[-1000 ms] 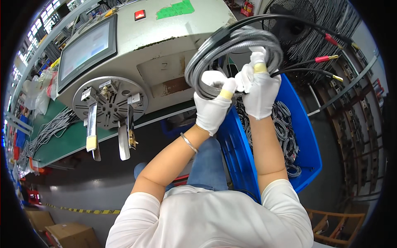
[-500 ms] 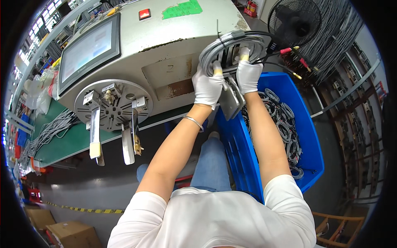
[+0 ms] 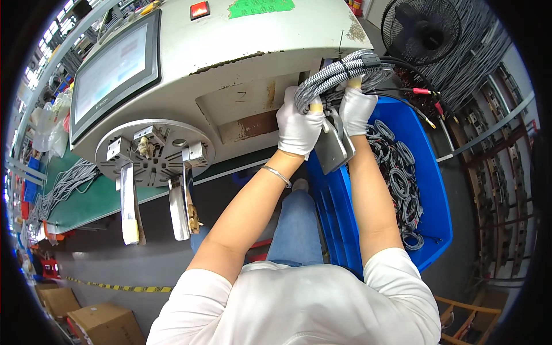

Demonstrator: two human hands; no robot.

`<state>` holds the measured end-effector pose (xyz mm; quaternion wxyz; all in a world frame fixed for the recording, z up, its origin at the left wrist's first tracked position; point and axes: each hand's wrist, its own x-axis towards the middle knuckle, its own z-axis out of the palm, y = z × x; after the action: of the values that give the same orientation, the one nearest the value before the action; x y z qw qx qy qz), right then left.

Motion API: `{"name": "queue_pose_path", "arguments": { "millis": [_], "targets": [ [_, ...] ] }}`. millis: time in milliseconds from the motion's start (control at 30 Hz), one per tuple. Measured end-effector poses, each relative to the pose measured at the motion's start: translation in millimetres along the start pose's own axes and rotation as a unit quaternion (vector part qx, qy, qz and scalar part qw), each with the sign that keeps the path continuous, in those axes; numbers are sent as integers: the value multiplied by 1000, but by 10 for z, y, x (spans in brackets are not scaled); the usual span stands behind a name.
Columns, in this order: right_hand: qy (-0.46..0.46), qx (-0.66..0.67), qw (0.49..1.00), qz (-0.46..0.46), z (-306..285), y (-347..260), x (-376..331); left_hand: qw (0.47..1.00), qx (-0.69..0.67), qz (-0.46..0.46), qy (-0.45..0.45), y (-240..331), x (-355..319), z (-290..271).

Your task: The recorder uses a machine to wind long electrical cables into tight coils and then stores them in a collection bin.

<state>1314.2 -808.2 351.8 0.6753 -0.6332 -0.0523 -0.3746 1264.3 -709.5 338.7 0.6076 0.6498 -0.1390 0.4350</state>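
Observation:
A coil of grey braided cable (image 3: 328, 83) is held up at the right end of the machine. A thin black tie circles its upper side, with one tail sticking up. My left hand (image 3: 299, 122), in a white glove with yellowish fingertips, is closed on the coil's left side. On its right side my right hand (image 3: 357, 110), gloved alike, is closed too; some of its fingers are hidden behind the cable. Grey metal plates (image 3: 334, 150) stand between my hands, just under the coil. Black cable ends with red and brass-coloured connectors (image 3: 422, 91) trail off to the right.
A blue crate (image 3: 428, 190) with several coiled cables stands below my right arm. The machine (image 3: 253, 34) carries a touchscreen (image 3: 115, 75) and a round slotted disc (image 3: 158, 164) with projecting arms. A black fan (image 3: 420, 31) stands at the far right, beside hanging grey cables (image 3: 480, 52).
Both hands and the coil have shifted right and slightly nearer. The coil's loop now leans more to the right, and its connector ends have swung right. My view has also shifted slightly.

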Motion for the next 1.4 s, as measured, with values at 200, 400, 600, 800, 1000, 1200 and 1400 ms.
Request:
{"name": "queue_pose_path", "arguments": {
  "millis": [200,400,600,800,1000,1200,1400],
  "targets": [
    [-26,-36,999,24,-153,-171,-74,998,41,-52,14,113,-3,-53],
    [-97,131,985,64,-1025,-1147,-292,908,75,-230,-341,1260,119,-590],
    [-371,132,776,493,-1872,-1205,-1006,735,-201,-505,-406,1494,-427,-716],
    [-160,-106,825,531,-2304,-510,-1755,635,-68,-569,-518,730,-1481,-648],
    [96,-17,879,468,-3105,372,-1340,683,178,-412,-577,403,-1576,-1832],
    [-45,-263,785,558,-4055,664,-1794,527,517,-511,-440,391,-1459,-3352],
    [-533,-538,336,561,-4084,510,-1889,633,680,-370,2,385,-960,-5006]
  ]
}}
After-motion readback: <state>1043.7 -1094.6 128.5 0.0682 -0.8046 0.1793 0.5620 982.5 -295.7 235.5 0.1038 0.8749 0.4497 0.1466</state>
